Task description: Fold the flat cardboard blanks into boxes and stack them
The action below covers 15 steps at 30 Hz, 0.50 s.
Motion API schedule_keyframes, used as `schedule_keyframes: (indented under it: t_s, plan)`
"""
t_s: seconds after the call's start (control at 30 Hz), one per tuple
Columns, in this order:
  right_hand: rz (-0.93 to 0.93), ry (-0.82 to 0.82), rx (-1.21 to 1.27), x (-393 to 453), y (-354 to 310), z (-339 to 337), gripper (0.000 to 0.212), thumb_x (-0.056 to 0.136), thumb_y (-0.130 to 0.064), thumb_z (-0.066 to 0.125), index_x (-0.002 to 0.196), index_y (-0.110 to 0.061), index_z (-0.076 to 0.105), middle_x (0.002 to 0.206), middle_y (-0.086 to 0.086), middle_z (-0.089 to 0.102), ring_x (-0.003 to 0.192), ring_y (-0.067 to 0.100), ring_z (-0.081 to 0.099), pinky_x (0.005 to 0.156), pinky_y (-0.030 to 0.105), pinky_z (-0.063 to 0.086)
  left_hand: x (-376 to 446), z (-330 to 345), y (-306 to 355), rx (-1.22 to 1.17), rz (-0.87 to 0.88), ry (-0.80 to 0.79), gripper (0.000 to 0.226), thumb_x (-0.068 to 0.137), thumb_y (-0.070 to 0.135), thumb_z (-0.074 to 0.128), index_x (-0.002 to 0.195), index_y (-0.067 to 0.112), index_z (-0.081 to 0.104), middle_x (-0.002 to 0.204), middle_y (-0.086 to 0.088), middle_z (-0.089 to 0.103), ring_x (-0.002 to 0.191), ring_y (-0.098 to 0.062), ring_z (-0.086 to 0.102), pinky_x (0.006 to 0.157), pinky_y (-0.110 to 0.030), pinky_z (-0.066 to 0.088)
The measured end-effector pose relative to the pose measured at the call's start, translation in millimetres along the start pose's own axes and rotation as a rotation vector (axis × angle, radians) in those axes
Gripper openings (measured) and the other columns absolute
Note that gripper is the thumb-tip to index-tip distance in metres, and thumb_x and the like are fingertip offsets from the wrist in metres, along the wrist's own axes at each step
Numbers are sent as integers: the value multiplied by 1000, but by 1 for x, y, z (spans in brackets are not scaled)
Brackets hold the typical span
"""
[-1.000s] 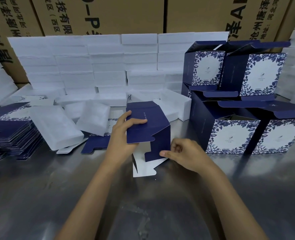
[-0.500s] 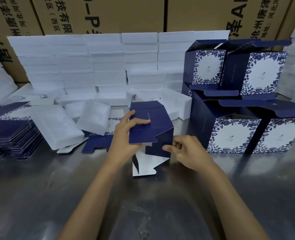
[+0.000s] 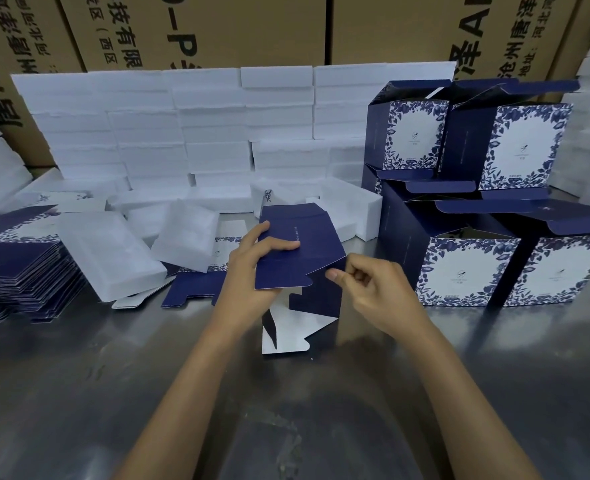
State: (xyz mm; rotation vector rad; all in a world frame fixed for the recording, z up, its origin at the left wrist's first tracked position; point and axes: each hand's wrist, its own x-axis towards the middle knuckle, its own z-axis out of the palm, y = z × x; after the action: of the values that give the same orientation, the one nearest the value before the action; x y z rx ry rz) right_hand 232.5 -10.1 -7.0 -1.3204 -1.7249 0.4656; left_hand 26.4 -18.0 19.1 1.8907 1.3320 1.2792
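So far four folded navy floral cardboard boxes (image 3: 470,202) stand stacked at 2 o'clock, while the left hand (image 3: 252,271) grips a half-folded navy cardboard blank (image 3: 300,258), the right hand (image 3: 369,292) with curled fingers pinches its edge, and a thick pile of flat navy blanks (image 3: 23,268) waits at 9 o'clock.

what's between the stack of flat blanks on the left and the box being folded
In the head view, white foam trays and a loose flat blank lie between the stack of flat blanks and the half-folded box.

light was even and cool, from overhead. the metal table (image 3: 78,393) gave back soft smeared glare and dim reflections of the forearms. the white foam blocks (image 3: 213,126) were nearly blown out, edges between them faint. shadows were weak. wide-angle bending showed at the frame edges; the whole picture was slightly soft.
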Motion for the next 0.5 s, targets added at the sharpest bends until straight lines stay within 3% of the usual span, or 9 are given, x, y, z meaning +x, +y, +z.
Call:
schedule_keyframes:
  t_s: [0.1, 0.2, 0.27, 0.33, 0.43, 0.5]
  plan:
    - [14, -10, 0, 0, -2, -1, 47, 91, -33, 75, 64, -9, 45, 57, 1, 38, 58, 13, 33, 59, 33, 33, -1, 0, 2, 4, 8, -8, 48, 80, -1, 75, 115, 30, 68, 155, 4, 35, 141, -17, 37, 114, -34, 34]
    - [103, 17, 86, 0, -6, -6, 32, 87, -26, 76, 68, -14, 54, 62, -7, 47, 60, 9, 40, 64, 30, 38, -2, -1, 3, 18, 15, -18, 51, 81, -6, 69, 120, 26, 67, 156, 3, 33, 142, -17, 34, 114, -33, 32]
    - [112, 87, 282, 0, -14, -8, 18, 87, -23, 75, 81, -17, 59, 79, -10, 56, 73, 7, 49, 74, 28, 41, -2, -1, 4, 21, 9, -21, 51, 82, -5, 68, 121, 27, 66, 157, 3, 32, 143, -16, 33, 114, -33, 32]
    - [83, 95, 390, -2, -23, -5, 19, 88, -35, 73, 101, -25, 64, 109, -16, 59, 102, 2, 56, 88, 24, 42, -1, -1, 4, 19, 2, -64, 51, 84, -2, 70, 125, 28, 64, 159, 4, 27, 146, -14, 29, 116, -38, 31]
    - [51, -56, 331, -8, -30, 2, 29, 93, -32, 73, 120, -34, 65, 144, -24, 45, 136, -6, 38, 112, 32, 37, 2, -7, 2, 71, -5, -183, 65, 78, 12, 83, 133, 35, 56, 163, 9, 15, 149, -10, 21, 114, -43, 36]
    - [75, -98, 346, -9, -30, 3, 33, 93, -26, 73, 124, -33, 65, 151, -23, 39, 139, -5, 37, 117, 42, 36, 3, -13, -1, 94, -17, -287, 80, 70, 22, 90, 136, 45, 50, 164, 16, 3, 145, 7, 16, 110, -22, 38]
